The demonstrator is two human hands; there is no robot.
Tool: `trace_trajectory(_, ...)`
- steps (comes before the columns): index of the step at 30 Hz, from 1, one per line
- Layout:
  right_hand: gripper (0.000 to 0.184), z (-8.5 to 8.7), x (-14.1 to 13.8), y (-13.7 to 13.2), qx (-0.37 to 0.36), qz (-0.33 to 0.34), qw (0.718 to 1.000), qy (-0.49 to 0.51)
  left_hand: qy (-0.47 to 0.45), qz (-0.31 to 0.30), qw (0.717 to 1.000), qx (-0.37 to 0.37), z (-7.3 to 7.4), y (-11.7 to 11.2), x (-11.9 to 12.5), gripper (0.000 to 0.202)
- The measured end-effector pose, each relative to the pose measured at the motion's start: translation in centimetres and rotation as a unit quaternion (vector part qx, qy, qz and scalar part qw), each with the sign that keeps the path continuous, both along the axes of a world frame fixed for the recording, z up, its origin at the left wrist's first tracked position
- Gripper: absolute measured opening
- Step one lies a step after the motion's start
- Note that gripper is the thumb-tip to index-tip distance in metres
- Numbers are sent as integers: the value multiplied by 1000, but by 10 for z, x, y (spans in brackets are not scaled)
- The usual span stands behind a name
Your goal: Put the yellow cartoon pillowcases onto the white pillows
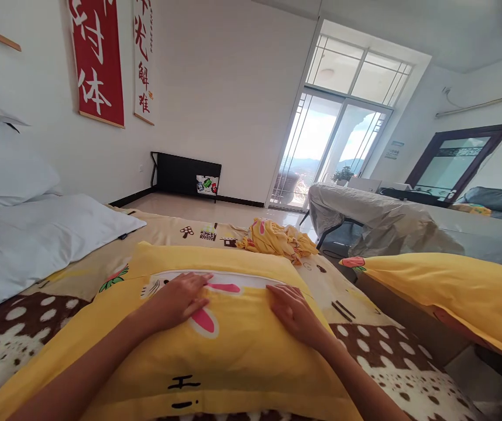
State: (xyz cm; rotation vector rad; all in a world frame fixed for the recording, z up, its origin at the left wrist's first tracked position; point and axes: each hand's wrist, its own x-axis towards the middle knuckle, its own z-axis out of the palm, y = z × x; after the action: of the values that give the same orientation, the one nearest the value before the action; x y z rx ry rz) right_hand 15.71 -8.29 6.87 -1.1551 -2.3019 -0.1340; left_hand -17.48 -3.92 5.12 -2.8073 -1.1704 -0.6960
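Patterned blanket (382,349) beneath; left hand (176,303), right hand (295,316) palm-down on yellow pillow (242,345), fingers (196,280) unclenched.

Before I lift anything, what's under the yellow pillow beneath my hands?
The yellow pillow rests on a patterned blanket, visible on both sides. Anything else underneath is covered.

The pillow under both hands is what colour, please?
The pillow is mainly yellow, clearest in the head view.

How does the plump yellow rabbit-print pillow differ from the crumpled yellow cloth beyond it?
The plump yellow rabbit-print pillow lies filled out, while the crumpled yellow cloth sits bunched. The pillow looks larger than the cloth. The left hand and right hand touch the pillow; neither touches the cloth. Both are yellow with pink markings.
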Motion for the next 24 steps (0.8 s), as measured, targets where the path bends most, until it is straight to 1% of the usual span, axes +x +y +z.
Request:
trace_trajectory(1, 38, 6, -10, 3, -29, -5, 1000, -5, 11, 1, 1000, -16, 11, -2, 14, 44)
trace_trajectory(2, 36, 10, -18, 7, -61, -16, 998, -13, 25, 5, 999, -35, 22, -4, 25, 37)
trace_trajectory(4, 27, 16, -26, 15, -115, -36, 992, -43, 51, 9, 996, -74, 41, -10, 38, 14)
trace_trajectory(5, 19, 18, -27, 18, -123, -40, 990, -64, 60, 8, 995, -82, 48, -13, 41, 5)
trace_trajectory(6, 13, 21, -27, 21, -115, -38, 989, -86, 66, 7, 995, -73, 53, -15, 41, 4)
trace_trajectory(8, 10, 26, -25, 22, -49, -31, 991, -118, 74, 11, 997, -9, 54, -16, 39, 12)
trace_trajectory(10, 14, 31, -25, 20, 48, -30, 991, -122, 76, 28, 994, 79, 49, -15, 36, 18)
trace_trajectory(12, 18, 33, -27, 18, 135, -35, 983, -116, 68, 53, 985, 149, 45, -11, 35, 20)
trace_trajectory(14, 22, 34, -30, 18, 189, -40, 975, -113, 60, 69, 979, 180, 45, -7, 36, 19)
trace_trajectory(16, 22, 36, -33, 19, 199, -51, 973, -106, 54, 74, 981, 172, 51, -3, 38, 16)
trace_trajectory(18, 17, 42, -35, 23, 169, -61, 979, -98, 43, 59, 987, 144, 61, 2, 38, 15)
trace_trajectory(21, 13, 51, -36, 33, 72, -68, 986, -136, 42, 26, 996, 80, 73, 10, 37, 19)
trace_trajectory(22, 14, 53, -37, 37, 37, -73, 983, -162, 52, 28, 997, 54, 74, 14, 36, 21)
trace_trajectory(24, 17, 52, -37, 47, -17, -92, 973, -209, 78, 51, 996, 10, 69, 22, 34, 23)
